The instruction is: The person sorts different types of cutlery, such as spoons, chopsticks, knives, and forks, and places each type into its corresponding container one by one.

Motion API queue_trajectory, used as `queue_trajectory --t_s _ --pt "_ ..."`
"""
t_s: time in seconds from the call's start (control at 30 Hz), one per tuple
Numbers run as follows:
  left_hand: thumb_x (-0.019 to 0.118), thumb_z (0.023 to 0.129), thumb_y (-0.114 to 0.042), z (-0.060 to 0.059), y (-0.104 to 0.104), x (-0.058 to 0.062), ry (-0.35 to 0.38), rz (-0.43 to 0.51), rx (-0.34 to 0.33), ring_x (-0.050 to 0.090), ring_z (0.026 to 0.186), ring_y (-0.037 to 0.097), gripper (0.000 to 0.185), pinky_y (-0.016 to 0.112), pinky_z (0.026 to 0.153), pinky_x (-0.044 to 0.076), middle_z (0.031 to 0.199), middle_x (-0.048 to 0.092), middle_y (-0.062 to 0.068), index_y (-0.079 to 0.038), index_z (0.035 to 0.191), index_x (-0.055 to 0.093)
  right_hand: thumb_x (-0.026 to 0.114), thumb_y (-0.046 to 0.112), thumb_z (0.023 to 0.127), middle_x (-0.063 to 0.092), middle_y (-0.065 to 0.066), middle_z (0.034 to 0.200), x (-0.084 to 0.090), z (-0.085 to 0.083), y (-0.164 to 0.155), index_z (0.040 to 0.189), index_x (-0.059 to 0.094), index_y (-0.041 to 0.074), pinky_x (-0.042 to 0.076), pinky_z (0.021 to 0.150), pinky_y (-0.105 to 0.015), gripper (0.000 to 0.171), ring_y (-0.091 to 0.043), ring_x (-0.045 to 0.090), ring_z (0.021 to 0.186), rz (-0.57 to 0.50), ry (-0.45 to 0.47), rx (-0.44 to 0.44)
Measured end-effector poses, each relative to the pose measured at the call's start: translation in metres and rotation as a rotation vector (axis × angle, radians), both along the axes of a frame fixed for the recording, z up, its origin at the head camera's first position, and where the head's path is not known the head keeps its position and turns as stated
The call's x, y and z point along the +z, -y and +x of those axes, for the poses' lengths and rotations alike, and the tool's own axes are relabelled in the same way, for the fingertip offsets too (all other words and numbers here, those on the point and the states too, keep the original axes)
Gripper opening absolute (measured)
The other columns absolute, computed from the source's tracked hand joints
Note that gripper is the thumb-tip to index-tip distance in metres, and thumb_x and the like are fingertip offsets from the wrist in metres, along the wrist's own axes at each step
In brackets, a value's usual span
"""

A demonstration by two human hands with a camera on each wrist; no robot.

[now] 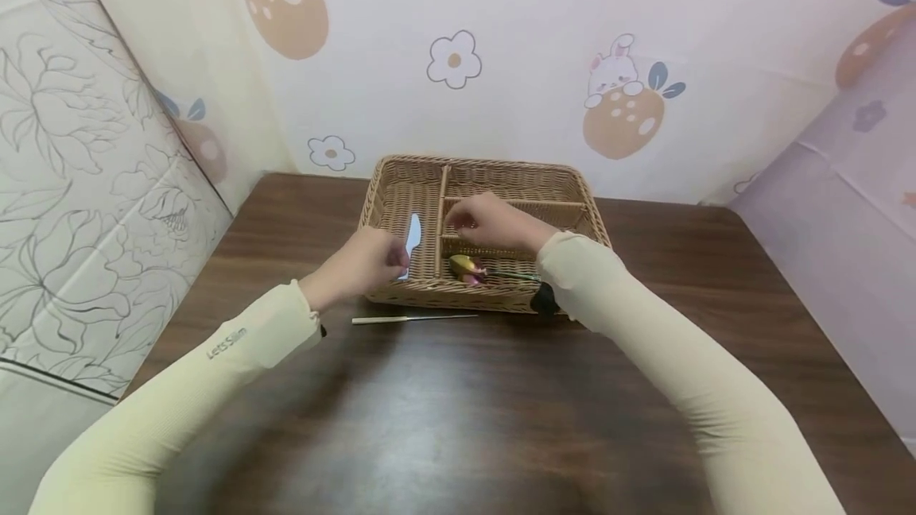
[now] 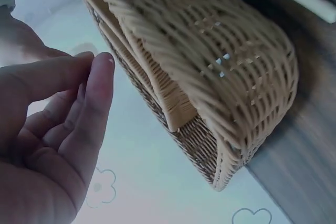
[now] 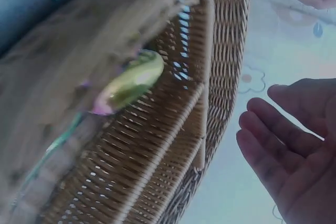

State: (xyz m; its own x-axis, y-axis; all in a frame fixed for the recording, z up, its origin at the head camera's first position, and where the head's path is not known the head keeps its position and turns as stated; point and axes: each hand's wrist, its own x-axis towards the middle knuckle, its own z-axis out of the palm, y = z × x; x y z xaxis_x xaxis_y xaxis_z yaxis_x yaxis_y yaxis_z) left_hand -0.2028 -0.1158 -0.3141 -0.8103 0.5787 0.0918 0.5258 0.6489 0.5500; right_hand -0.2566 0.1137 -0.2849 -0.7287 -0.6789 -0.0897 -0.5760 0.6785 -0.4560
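Observation:
A wicker basket (image 1: 401, 292) with woven dividers stands on the table. In its left compartment lies a light blue knife (image 1: 414, 233). My left hand (image 1: 372, 257) is at the basket's front left, overlapping the knife's lower end; in the left wrist view its thumb and forefinger (image 2: 100, 85) meet at the tips with nothing visible between them. Over the right-hand compartments hovers my right hand (image 1: 494, 221), fingers loosely bent, palm bare in the right wrist view. Below it, a shiny gold spoon (image 3: 134, 82) with a greenish handle lies in the front compartment, beside something pink.
Just in front of the basket, a thin utensil (image 1: 379, 319) with a cream handle and slender shaft lies on the dark wooden table (image 1: 429, 420). A black object (image 1: 545, 300) shows below the right sleeve. A wall covering (image 1: 529, 46) printed with rabbits and flowers rises behind the basket.

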Motion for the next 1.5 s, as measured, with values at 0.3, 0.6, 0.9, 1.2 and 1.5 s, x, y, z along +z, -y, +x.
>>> queue_trajectory --t_s 0.3,0.6,0.9,1.2,1.5 --pt "0.068 0.079 0.004 0.025 0.008 -0.012 -0.100 -0.028 -0.091 0.054 0.062 0.007 0.011 0.027 0.060 0.049 0.068 0.062 -0.004 -0.005 0.074 0.067 0.061 -0.001 0.089 0.068 -0.009 0.094 -0.014 0.042 -0.025 0.105 0.068 -0.001 0.052 0.064 -0.026 0.017 -0.011 0.060 0.073 -0.098 -0.058 0.033" --pt "0.065 0.076 0.011 0.037 0.018 -0.032 -0.188 -0.058 -0.124 0.036 0.054 0.004 0.031 0.021 0.050 0.033 0.058 0.042 -0.010 -0.013 0.060 0.053 0.065 -0.001 0.086 0.066 -0.006 0.094 -0.028 0.072 -0.028 0.098 0.069 0.001 0.052 0.070 -0.025 0.013 -0.013 0.061 0.081 -0.131 -0.088 0.092" --pt "0.066 0.072 0.009 0.044 0.020 -0.049 -0.285 -0.206 -0.102 0.053 0.053 0.014 0.024 0.034 0.049 0.045 0.058 0.054 -0.004 -0.010 0.061 0.059 0.065 -0.003 0.085 0.068 -0.011 0.097 -0.050 0.088 -0.019 0.100 0.069 -0.003 0.053 0.081 -0.030 0.016 -0.022 0.065 0.093 0.000 -0.159 0.191" --pt "0.067 0.073 0.010 0.045 0.024 -0.064 -0.393 -0.320 -0.074 0.059 0.057 0.029 0.025 0.041 0.049 0.048 0.061 0.056 0.009 -0.006 0.060 0.053 0.062 -0.004 0.086 0.065 -0.011 0.092 -0.068 0.094 -0.007 0.098 0.067 -0.004 0.054 0.075 -0.031 0.014 -0.021 0.064 0.087 0.168 -0.244 0.212" --pt "0.068 0.071 0.010 0.043 0.027 -0.073 -0.414 -0.322 -0.075 0.058 0.058 0.030 0.025 0.042 0.051 0.048 0.062 0.055 0.009 -0.006 0.060 0.051 0.062 -0.005 0.086 0.061 -0.007 0.083 -0.079 0.097 0.001 0.088 0.067 0.002 0.054 0.061 -0.032 0.009 -0.019 0.062 0.076 0.327 -0.420 0.205"
